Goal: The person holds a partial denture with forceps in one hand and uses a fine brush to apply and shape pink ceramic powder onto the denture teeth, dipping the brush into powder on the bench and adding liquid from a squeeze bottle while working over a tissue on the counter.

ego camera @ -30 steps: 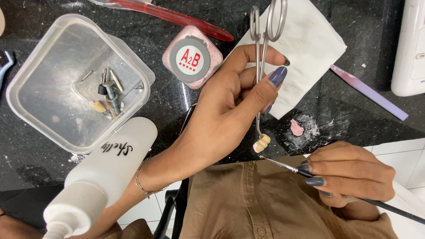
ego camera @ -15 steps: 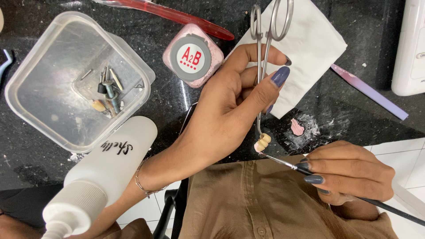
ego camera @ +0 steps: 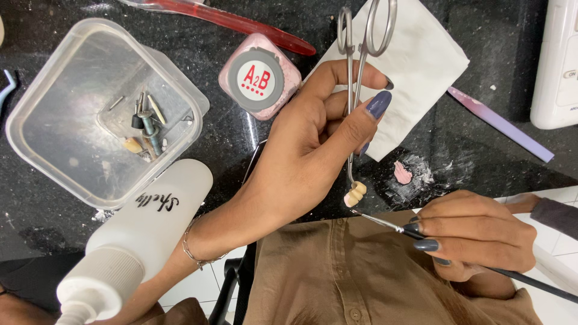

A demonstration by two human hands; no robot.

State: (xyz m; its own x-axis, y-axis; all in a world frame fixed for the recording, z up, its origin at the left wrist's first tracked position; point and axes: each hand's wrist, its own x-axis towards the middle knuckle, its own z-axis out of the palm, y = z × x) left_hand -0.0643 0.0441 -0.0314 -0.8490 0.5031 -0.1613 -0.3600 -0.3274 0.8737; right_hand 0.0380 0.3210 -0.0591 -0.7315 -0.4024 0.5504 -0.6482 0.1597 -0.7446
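My left hand [ego camera: 307, 150] grips steel scissor-handled forceps [ego camera: 356, 90], ring handles pointing away from me. The forceps' tip clamps a small cream-coloured row of dental crowns [ego camera: 354, 194] held above my lap. My right hand [ego camera: 475, 235] pinches a thin dark-handled brush [ego camera: 397, 227]. Its fine tip points left and sits just below the crowns, nearly touching them.
On the black speckled counter [ego camera: 506, 162] stand a clear plastic tub [ego camera: 90, 114] holding several burs, a small pink round jar [ego camera: 260, 77], a white tissue [ego camera: 415, 66], a pink paste smear [ego camera: 402, 173], a lilac stick [ego camera: 500, 123], a red tool [ego camera: 241, 21]. A white squeeze bottle [ego camera: 138, 235] lies near left.
Almost nothing differs. The brush tip has edged slightly toward the crowns; my left hand and the forceps stay put.
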